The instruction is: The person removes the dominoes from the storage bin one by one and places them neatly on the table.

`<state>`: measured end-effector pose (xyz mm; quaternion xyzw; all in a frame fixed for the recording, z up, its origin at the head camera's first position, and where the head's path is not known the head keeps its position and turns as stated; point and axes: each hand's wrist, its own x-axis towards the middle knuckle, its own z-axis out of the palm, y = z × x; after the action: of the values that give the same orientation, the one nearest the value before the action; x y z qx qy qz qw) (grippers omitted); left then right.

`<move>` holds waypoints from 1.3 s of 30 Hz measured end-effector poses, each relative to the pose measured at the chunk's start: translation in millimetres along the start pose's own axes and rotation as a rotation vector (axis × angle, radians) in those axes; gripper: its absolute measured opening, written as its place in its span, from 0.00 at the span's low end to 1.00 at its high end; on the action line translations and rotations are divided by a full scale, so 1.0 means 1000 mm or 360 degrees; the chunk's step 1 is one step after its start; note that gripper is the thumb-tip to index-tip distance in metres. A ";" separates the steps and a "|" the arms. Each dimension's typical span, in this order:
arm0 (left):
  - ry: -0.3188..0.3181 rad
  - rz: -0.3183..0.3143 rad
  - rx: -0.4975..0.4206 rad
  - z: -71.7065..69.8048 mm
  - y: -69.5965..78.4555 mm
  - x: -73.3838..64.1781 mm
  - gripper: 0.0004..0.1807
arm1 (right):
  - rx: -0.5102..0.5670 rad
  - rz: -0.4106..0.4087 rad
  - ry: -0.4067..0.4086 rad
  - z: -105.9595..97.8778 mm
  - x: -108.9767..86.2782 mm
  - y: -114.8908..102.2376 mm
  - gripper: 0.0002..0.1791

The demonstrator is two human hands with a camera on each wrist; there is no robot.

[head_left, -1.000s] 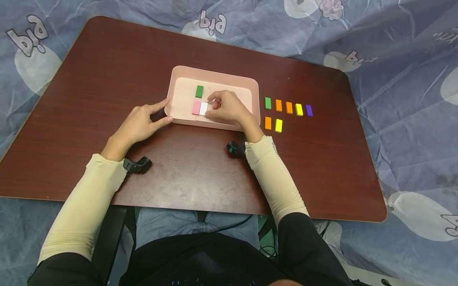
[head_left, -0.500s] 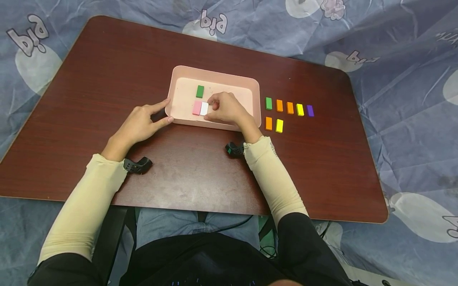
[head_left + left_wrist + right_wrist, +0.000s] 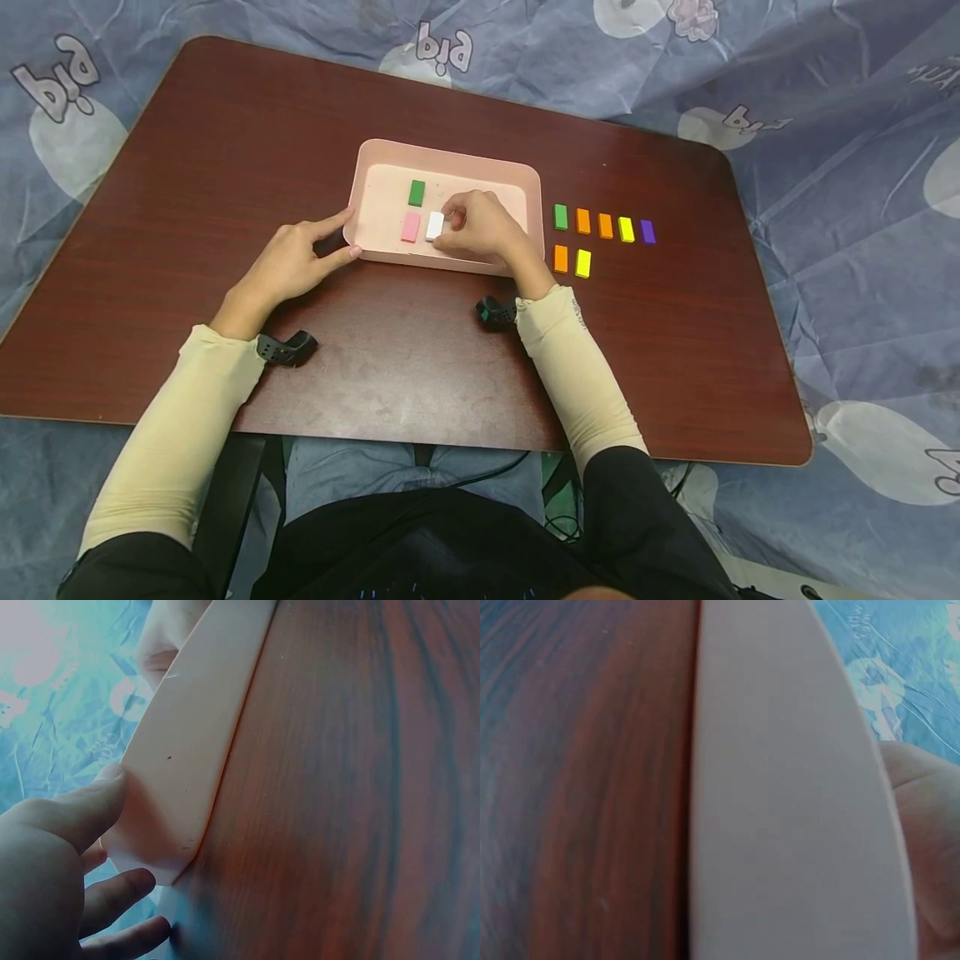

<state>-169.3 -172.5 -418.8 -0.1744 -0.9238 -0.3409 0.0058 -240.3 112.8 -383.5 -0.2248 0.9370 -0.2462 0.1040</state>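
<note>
A person's right hand (image 3: pixel 480 229) pinches a white block (image 3: pixel 434 227) between thumb and fingers inside a tray (image 3: pixel 457 160) on a brown bench (image 3: pixel 420 358); whether the block touches the tray floor cannot be told. The left hand (image 3: pixel 288 258) steadies the tray's near left corner, its thumb against the near wall and its fingers loosely extended along the left side.

Sharing the tray are a pink block (image 3: pixel 410 227), just left of the white one across a narrow gap, and a dark green block (image 3: pixel 417 192) on the far side of it. All three sit in the left half; tray floor shows between the dark green block and the far wall, while the right hand covers part of the right half.

Outside, just right of the tray, a far row runs left to right: a light green block (image 3: pixel 561 217), an orange block (image 3: pixel 582 221), a second orange block (image 3: pixel 605 226), a yellow block (image 3: pixel 626 229) and a purple block (image 3: pixel 648 232). A third orange block (image 3: pixel 561 258) and a second yellow block (image 3: pixel 583 263) form a shorter row nearer the person.

The tray lies closer to the bench's far edge than its near one, with broad bench top to either side. Both rows stand well apart from the right edge.
</note>
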 end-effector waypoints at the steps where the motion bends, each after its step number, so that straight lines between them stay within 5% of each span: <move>1: -0.0001 -0.0001 -0.0005 0.000 0.000 0.000 0.35 | -0.0004 -0.0005 0.0010 -0.002 -0.001 0.001 0.21; 17: 0.0006 0.0014 0.0000 0.001 0.002 0.000 0.35 | -0.0024 -0.0121 0.0133 -0.023 -0.032 0.009 0.23; 39: 0.0012 -0.0023 0.0020 0.000 0.002 -0.001 0.35 | 0.0016 -0.0040 0.0135 -0.050 -0.081 0.033 0.23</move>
<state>-167.3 -171.5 -417.9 -0.1665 -0.9271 -0.3358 0.0079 -196.4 196.9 -350.8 -0.2254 0.9365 -0.2614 0.0621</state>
